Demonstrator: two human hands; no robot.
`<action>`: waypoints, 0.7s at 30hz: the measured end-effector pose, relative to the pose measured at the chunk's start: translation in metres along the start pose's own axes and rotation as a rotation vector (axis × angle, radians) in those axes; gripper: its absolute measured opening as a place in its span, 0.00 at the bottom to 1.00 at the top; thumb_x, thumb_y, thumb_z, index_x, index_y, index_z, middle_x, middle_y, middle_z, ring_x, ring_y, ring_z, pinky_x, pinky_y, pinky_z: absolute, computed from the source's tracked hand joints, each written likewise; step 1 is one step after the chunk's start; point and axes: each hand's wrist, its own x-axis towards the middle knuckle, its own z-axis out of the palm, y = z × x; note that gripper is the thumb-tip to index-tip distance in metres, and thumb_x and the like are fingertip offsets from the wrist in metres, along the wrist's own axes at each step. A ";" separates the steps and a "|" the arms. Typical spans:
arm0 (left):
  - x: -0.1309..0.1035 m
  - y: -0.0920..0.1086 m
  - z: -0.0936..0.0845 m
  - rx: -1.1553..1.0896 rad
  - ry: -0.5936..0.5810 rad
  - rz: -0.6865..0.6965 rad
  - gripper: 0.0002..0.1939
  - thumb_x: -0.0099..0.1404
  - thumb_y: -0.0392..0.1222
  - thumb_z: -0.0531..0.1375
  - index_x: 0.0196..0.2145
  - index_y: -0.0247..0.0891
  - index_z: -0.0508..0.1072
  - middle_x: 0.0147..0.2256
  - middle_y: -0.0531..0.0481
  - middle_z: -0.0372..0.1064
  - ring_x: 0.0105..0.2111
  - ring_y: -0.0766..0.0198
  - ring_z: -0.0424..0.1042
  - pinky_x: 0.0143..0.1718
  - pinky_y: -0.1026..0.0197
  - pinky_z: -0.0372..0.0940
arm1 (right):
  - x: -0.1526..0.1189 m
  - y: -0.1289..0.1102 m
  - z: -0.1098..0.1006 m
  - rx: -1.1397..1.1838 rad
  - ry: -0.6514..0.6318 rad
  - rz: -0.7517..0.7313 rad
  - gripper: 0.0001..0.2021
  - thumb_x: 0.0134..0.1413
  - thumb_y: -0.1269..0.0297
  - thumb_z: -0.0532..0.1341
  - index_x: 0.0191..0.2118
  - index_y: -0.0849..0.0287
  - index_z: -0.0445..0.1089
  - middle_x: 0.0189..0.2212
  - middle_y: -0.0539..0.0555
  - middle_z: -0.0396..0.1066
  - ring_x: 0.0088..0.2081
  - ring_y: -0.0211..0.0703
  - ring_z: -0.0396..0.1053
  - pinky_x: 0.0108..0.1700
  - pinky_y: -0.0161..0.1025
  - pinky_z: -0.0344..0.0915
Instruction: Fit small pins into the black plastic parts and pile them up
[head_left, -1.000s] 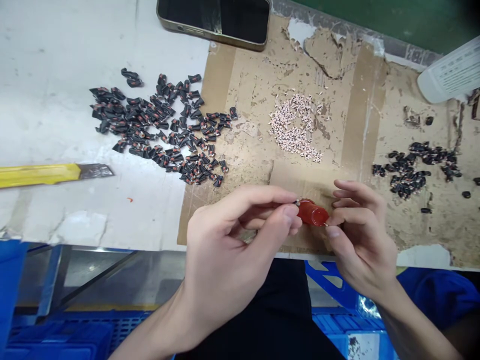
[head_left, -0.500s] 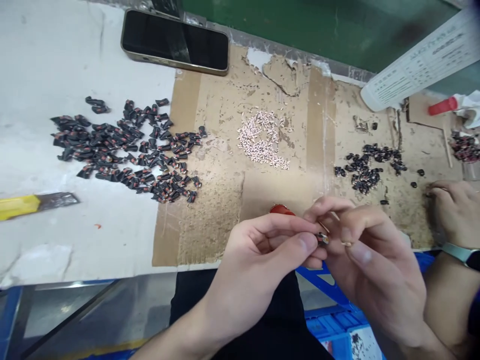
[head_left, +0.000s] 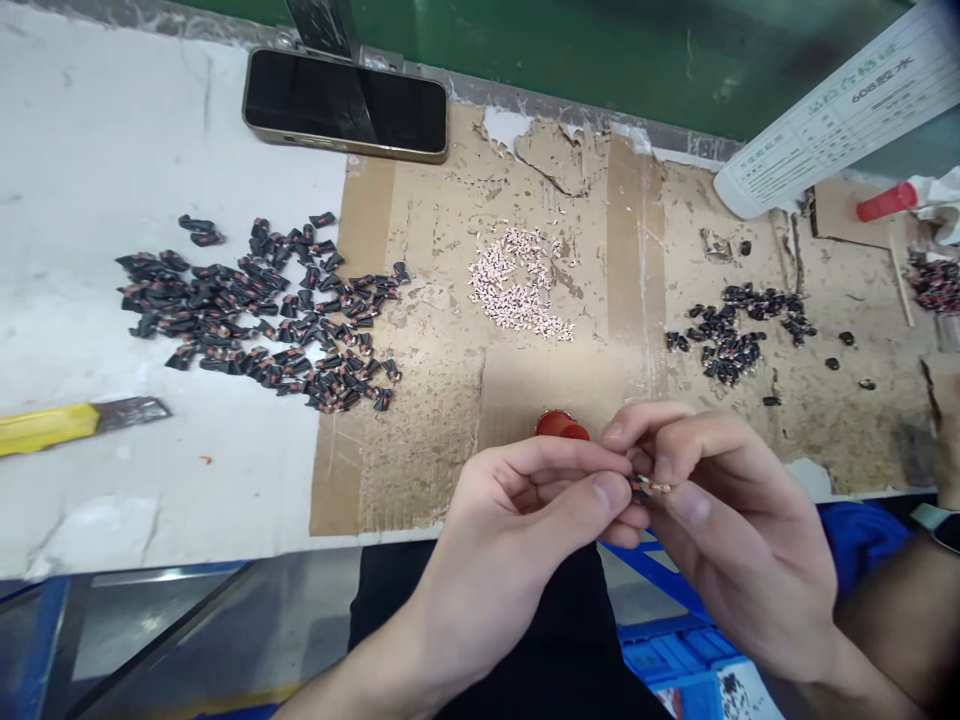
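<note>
My left hand (head_left: 517, 520) pinches a small black part (head_left: 639, 487) with orange on it between thumb and forefinger. Close against it on the right, my right hand (head_left: 735, 510) is closed on a tiny pale piece (head_left: 661, 488), whose tip meets the end of the black part. Just beyond the fingers stands a red-orange cup (head_left: 561, 424), partly hidden by my left hand. A ring-shaped heap of tiny pinkish pieces (head_left: 517, 290) lies on the cardboard. To the left spreads a large pile of black parts with orange marks (head_left: 232, 305).
A yellow-handled cutter (head_left: 52, 428) lies at the left. A phone (head_left: 345, 103) leans along the back edge. Small black pieces (head_left: 727, 345) lie on the right, before a white bottle (head_left: 810, 125) and a red cap (head_left: 887, 203). Another person's wrist with a watch (head_left: 946, 522) shows at far right.
My right hand has moved left, bringing the tiny pale piece up to the black part. The other person's hand has drawn back from the cardboard. The view has shifted slightly.
</note>
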 end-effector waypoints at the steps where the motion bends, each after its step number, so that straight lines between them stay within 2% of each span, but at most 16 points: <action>1: 0.000 0.000 0.000 -0.001 0.002 0.000 0.02 0.67 0.34 0.73 0.35 0.37 0.87 0.29 0.54 0.84 0.29 0.74 0.81 0.38 0.74 0.77 | 0.000 0.000 0.000 -0.012 0.000 -0.005 0.05 0.70 0.71 0.61 0.42 0.53 0.73 0.46 0.53 0.75 0.30 0.35 0.76 0.34 0.33 0.81; 8: -0.002 0.002 0.003 0.030 0.028 0.020 0.02 0.66 0.34 0.74 0.34 0.37 0.87 0.28 0.55 0.83 0.28 0.75 0.81 0.36 0.76 0.76 | 0.005 0.001 -0.004 -0.190 0.000 -0.112 0.04 0.69 0.68 0.64 0.40 0.52 0.74 0.43 0.55 0.78 0.37 0.43 0.80 0.35 0.38 0.82; 12: -0.006 0.002 0.007 0.063 0.060 0.053 0.03 0.66 0.33 0.74 0.34 0.38 0.87 0.28 0.55 0.83 0.28 0.75 0.81 0.35 0.77 0.76 | 0.010 0.000 -0.005 -0.176 -0.038 -0.159 0.04 0.67 0.69 0.66 0.41 0.51 0.76 0.43 0.54 0.80 0.44 0.47 0.82 0.39 0.41 0.84; 15: -0.008 0.001 0.008 0.051 0.088 0.099 0.03 0.65 0.34 0.75 0.33 0.39 0.87 0.28 0.54 0.83 0.28 0.74 0.81 0.35 0.77 0.76 | 0.010 0.000 -0.001 -0.154 -0.004 -0.135 0.05 0.67 0.69 0.67 0.42 0.50 0.78 0.43 0.54 0.83 0.42 0.49 0.83 0.35 0.42 0.84; 18: -0.008 0.001 0.008 0.032 0.117 0.136 0.03 0.62 0.36 0.77 0.33 0.40 0.88 0.28 0.54 0.83 0.28 0.74 0.80 0.35 0.76 0.75 | 0.005 0.004 0.001 -0.155 0.087 -0.220 0.15 0.64 0.73 0.68 0.51 0.47 0.79 0.45 0.53 0.84 0.38 0.49 0.84 0.30 0.42 0.84; 21: -0.006 0.001 0.008 0.054 0.136 0.145 0.05 0.60 0.39 0.78 0.33 0.39 0.88 0.28 0.52 0.84 0.28 0.73 0.79 0.34 0.76 0.75 | 0.000 0.011 -0.003 -0.275 0.108 -0.349 0.26 0.57 0.78 0.71 0.57 0.45 0.79 0.48 0.52 0.85 0.38 0.49 0.85 0.29 0.42 0.84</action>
